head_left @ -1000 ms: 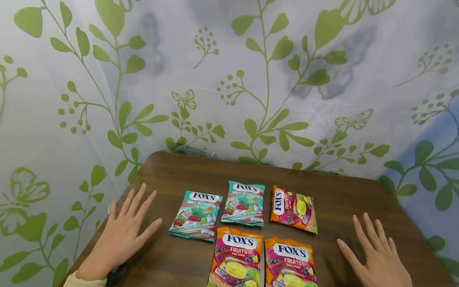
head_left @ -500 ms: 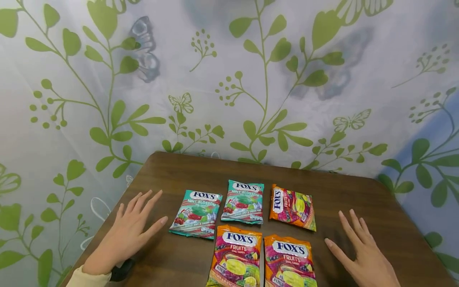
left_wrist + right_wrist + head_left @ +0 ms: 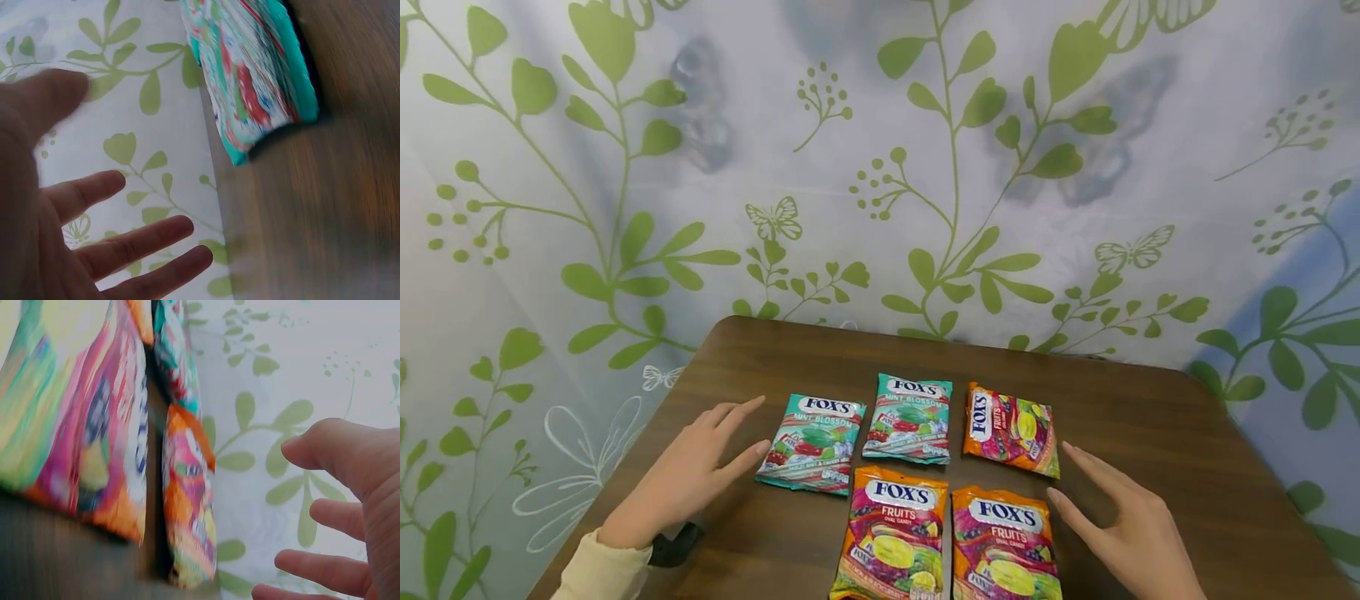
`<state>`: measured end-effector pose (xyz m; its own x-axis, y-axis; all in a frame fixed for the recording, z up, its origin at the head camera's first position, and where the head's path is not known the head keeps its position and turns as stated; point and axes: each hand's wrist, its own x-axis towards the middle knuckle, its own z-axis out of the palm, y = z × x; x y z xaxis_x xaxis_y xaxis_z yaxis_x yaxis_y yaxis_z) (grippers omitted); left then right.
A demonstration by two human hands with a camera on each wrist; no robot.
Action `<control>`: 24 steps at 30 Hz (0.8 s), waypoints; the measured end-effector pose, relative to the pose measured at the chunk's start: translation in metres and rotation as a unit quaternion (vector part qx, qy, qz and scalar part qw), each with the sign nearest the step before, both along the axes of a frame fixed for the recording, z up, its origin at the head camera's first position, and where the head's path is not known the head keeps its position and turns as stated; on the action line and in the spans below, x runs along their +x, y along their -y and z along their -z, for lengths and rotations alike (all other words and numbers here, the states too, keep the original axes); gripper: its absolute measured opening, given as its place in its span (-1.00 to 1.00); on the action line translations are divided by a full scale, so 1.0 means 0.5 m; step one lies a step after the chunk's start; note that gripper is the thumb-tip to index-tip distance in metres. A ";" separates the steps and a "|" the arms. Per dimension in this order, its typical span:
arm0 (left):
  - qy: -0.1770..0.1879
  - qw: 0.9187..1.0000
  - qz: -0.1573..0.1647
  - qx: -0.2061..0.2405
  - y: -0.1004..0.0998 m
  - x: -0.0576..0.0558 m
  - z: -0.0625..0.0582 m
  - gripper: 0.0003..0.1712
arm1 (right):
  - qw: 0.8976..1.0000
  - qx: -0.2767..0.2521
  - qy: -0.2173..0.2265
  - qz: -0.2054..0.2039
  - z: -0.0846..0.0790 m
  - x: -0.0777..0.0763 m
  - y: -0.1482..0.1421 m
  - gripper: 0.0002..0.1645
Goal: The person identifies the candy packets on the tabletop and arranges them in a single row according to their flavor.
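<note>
My left hand (image 3: 688, 467) is held over the table's left side with its fingers spread, close to the left mint candy bag (image 3: 812, 444), which is teal. To the right, my right hand (image 3: 1131, 521) has its fingers extended beside the sideways orange fruit candy bag (image 3: 1011, 430) and the lower right fruit candy bag (image 3: 1006, 546). Neither hand holds anything. Another teal mint candy bag (image 3: 908, 419) lies at the back centre, and an orange fruit candy bag (image 3: 892, 533) lies in front of it. In the right wrist view the thumb and fingers are apart from the sideways bag (image 3: 187, 506).
The bags lie flat on a dark brown wooden table (image 3: 790, 350) with rounded corners. A pale curtain (image 3: 820, 167) with green leaves and butterflies hangs behind the table and along its left side. A dark band (image 3: 676, 543) sits at the left wrist.
Both hands have moved inward toward the bags, the left hand rightward and the right hand leftward. The candy bags have stayed in place on the table.
</note>
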<state>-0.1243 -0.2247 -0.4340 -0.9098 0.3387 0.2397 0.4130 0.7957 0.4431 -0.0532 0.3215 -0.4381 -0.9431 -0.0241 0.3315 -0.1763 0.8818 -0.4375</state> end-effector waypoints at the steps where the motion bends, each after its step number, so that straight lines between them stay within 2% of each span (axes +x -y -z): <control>1: 0.004 1.000 0.005 0.008 0.000 -0.002 -0.001 -0.25 | 1.000 -0.006 -0.008 -0.006 -0.001 -0.002 0.007 -0.13; 8: 0.027 0.998 0.030 0.048 0.000 -0.018 -0.002 -0.26 | 0.997 -0.044 -0.034 -0.049 -0.015 -0.017 0.048 -0.26; 14: 0.027 0.995 0.060 0.081 -0.002 -0.032 0.002 -0.28 | 0.995 -0.071 -0.023 -0.061 -0.019 -0.029 0.086 -0.28; 19: 0.044 0.992 0.069 0.100 -0.005 -0.041 0.008 -0.31 | 0.988 -0.124 0.006 -0.092 -0.023 -0.045 0.115 -0.30; 24: 0.067 0.989 0.067 0.113 -0.009 -0.048 0.010 -0.31 | 0.975 -0.184 0.065 -0.109 -0.032 -0.061 0.142 -0.31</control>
<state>-0.1483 -0.2202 -0.4391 -0.8891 0.4099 0.2037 0.4338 0.6129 0.6604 -0.0835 0.2507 -0.4219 -0.9635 -0.1301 0.2338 -0.2637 0.6093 -0.7478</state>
